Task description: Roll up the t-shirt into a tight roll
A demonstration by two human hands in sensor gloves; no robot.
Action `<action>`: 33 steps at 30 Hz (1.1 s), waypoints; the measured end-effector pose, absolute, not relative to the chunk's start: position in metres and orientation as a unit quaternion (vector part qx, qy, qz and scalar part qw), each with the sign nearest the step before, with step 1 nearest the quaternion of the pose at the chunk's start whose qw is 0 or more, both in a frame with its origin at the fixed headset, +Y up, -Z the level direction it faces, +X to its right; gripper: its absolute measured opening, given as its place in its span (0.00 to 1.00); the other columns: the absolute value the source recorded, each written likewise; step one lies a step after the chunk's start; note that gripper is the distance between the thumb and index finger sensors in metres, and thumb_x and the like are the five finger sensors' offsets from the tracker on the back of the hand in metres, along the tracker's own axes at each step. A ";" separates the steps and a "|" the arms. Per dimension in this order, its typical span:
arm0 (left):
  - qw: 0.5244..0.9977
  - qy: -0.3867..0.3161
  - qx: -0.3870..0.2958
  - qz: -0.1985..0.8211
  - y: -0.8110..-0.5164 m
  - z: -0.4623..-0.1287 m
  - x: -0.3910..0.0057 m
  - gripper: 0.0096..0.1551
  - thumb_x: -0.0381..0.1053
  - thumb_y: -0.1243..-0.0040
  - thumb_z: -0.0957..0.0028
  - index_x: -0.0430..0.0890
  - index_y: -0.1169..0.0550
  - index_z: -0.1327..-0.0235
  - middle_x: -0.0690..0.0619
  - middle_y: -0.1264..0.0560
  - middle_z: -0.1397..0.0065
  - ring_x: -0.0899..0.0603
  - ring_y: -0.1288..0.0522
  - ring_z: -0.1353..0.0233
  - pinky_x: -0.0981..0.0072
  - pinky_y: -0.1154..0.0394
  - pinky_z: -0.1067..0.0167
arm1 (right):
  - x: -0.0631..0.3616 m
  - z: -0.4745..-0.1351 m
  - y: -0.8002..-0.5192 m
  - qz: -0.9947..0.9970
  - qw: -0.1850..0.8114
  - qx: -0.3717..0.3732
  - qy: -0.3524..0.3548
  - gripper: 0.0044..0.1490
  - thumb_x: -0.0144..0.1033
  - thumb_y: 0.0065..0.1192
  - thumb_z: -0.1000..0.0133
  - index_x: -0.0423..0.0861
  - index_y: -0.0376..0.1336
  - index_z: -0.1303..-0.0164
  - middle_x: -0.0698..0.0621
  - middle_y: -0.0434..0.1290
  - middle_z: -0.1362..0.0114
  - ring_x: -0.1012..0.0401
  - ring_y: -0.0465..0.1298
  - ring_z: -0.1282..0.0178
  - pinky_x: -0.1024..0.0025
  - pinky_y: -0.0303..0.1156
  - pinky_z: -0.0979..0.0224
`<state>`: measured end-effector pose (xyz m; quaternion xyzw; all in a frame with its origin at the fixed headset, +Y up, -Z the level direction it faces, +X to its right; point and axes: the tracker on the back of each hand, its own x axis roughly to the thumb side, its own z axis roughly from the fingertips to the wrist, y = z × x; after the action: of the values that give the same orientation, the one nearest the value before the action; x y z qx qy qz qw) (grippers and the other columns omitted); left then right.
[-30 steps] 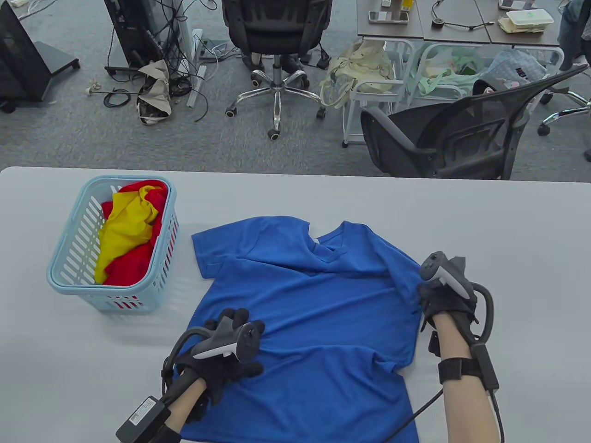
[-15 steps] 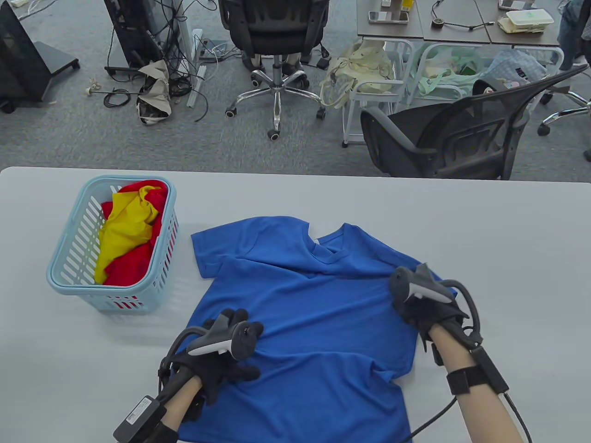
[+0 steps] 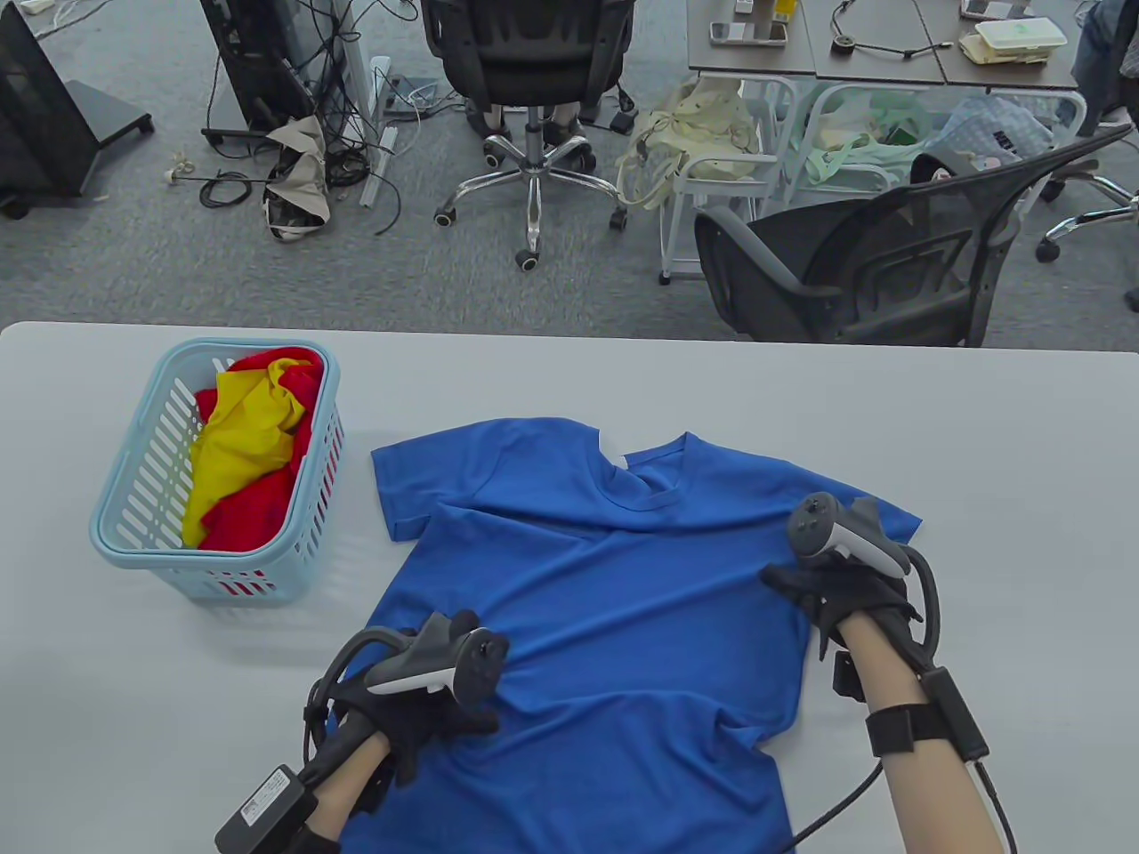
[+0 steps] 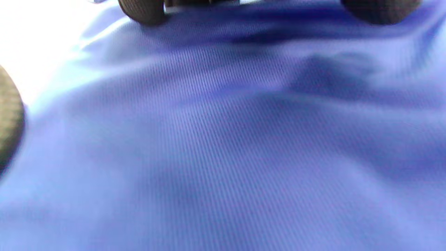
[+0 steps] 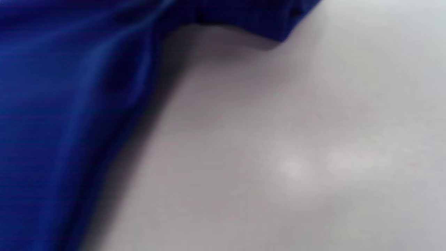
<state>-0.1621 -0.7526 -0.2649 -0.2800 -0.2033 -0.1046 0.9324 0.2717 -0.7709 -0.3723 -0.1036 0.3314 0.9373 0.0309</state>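
Hiding both hands' fingers: trackers (image 3: 449, 663), over blue t-shirt (image 3: 614, 605).

The table view looks down from above the person's side, facing across the surface (image 3: 979, 427) toward chairs and floor beyond. The left wrist view sits very close over the blue shirt (image 4: 223, 146), cloth filling it. The right wrist view, equally low, shows the shirt's edge (image 5: 69, 104) beside bare surface (image 5: 296, 157); all three share that shirt (image 3: 614, 587).

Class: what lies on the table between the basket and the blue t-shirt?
Nothing: bare table separates the basket from the t-shirt, seen in the table view.
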 end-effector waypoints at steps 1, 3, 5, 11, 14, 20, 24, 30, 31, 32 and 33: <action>0.935 -0.199 -0.275 -0.103 -0.746 -0.266 -0.161 0.48 0.74 0.64 0.45 0.57 0.51 0.12 0.45 0.49 0.08 0.37 0.41 0.15 0.41 0.39 0.20 | 0.277 -0.370 -0.774 0.935 0.044 -0.110 0.333 0.55 0.65 0.38 0.33 0.48 0.22 0.13 0.43 0.23 0.11 0.41 0.27 0.11 0.35 0.38 0.18; 0.939 -0.185 -0.276 -0.086 -0.733 -0.277 -0.157 0.46 0.73 0.68 0.43 0.55 0.47 0.11 0.45 0.38 0.10 0.38 0.31 0.19 0.43 0.33 0.23 | 0.275 -0.366 -0.774 0.938 0.055 -0.107 0.326 0.58 0.66 0.42 0.34 0.48 0.23 0.12 0.43 0.23 0.11 0.40 0.27 0.10 0.35 0.37 0.17; 0.945 -0.142 -0.281 -0.086 -0.719 -0.299 -0.150 0.45 0.72 0.68 0.42 0.54 0.45 0.11 0.43 0.38 0.09 0.36 0.31 0.19 0.41 0.33 0.23 | 0.272 -0.360 -0.771 0.939 0.021 -0.097 0.329 0.59 0.66 0.44 0.35 0.48 0.23 0.11 0.43 0.24 0.10 0.40 0.29 0.09 0.35 0.39 0.17; 0.955 -0.065 -0.279 -0.072 -0.719 -0.401 -0.134 0.45 0.70 0.76 0.40 0.54 0.60 0.12 0.43 0.63 0.07 0.30 0.54 0.10 0.32 0.45 0.19 | 0.276 -0.346 -0.773 0.937 0.044 -0.093 0.335 0.59 0.65 0.47 0.36 0.53 0.23 0.12 0.46 0.23 0.10 0.41 0.26 0.09 0.35 0.37 0.17; 0.947 -0.042 -0.313 -0.063 -0.751 -0.448 -0.145 0.44 0.72 0.83 0.44 0.58 0.69 0.16 0.47 0.72 0.10 0.31 0.68 0.12 0.31 0.55 0.19 | 0.281 -0.339 -0.772 0.936 0.035 -0.092 0.339 0.60 0.66 0.50 0.38 0.55 0.24 0.12 0.47 0.23 0.10 0.42 0.26 0.09 0.35 0.38 0.16; 0.928 0.081 -0.311 -0.190 -0.764 -0.458 -0.162 0.53 0.73 0.96 0.51 0.49 0.64 0.12 0.29 0.52 0.09 0.27 0.40 0.17 0.41 0.36 0.24 | 0.289 -0.333 -0.772 0.940 -0.017 -0.141 0.311 0.59 0.70 0.39 0.36 0.48 0.26 0.09 0.41 0.28 0.09 0.40 0.34 0.08 0.37 0.44 0.17; 0.944 0.080 -0.298 -0.115 -0.751 -0.451 -0.155 0.52 0.73 0.93 0.48 0.50 0.59 0.10 0.33 0.46 0.09 0.30 0.40 0.17 0.40 0.37 0.23 | 0.268 -0.338 -0.758 0.944 -0.071 -0.143 0.290 0.56 0.67 0.40 0.35 0.43 0.38 0.07 0.35 0.42 0.08 0.37 0.53 0.11 0.41 0.53 0.19; 0.931 -0.051 -0.339 -0.129 -0.774 -0.436 -0.152 0.46 0.74 0.85 0.46 0.57 0.69 0.17 0.42 0.69 0.09 0.29 0.60 0.11 0.31 0.47 0.20 | 0.246 -0.343 -0.752 0.953 -0.031 -0.088 0.287 0.56 0.66 0.45 0.35 0.49 0.32 0.07 0.39 0.33 0.07 0.35 0.40 0.08 0.37 0.46 0.17; 0.925 -0.045 -0.354 -0.131 -0.776 -0.434 -0.153 0.47 0.75 0.84 0.46 0.56 0.74 0.21 0.41 0.73 0.12 0.28 0.64 0.12 0.32 0.48 0.19 | 0.246 -0.344 -0.757 0.949 -0.026 -0.094 0.299 0.58 0.67 0.46 0.36 0.48 0.30 0.08 0.38 0.32 0.08 0.34 0.39 0.09 0.37 0.47 0.17; 0.930 -0.048 -0.338 -0.137 -0.773 -0.432 -0.154 0.48 0.75 0.84 0.46 0.56 0.74 0.20 0.40 0.73 0.12 0.28 0.63 0.12 0.32 0.48 0.19 | 0.250 -0.345 -0.764 0.941 -0.020 -0.102 0.323 0.59 0.67 0.46 0.36 0.48 0.29 0.08 0.36 0.33 0.08 0.32 0.40 0.09 0.37 0.47 0.18; 0.935 -0.053 -0.323 -0.138 -0.770 -0.431 -0.154 0.49 0.76 0.80 0.45 0.55 0.70 0.18 0.39 0.68 0.10 0.27 0.58 0.12 0.34 0.43 0.20 | 0.253 -0.345 -0.770 0.935 -0.019 -0.110 0.336 0.60 0.68 0.45 0.36 0.47 0.26 0.10 0.36 0.30 0.10 0.31 0.38 0.11 0.37 0.48 0.18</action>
<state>-0.1541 -0.7704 -0.4306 -0.3228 -0.0530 -0.1378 0.9349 0.2533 -0.7699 -0.3454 -0.1103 0.3358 0.9353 -0.0187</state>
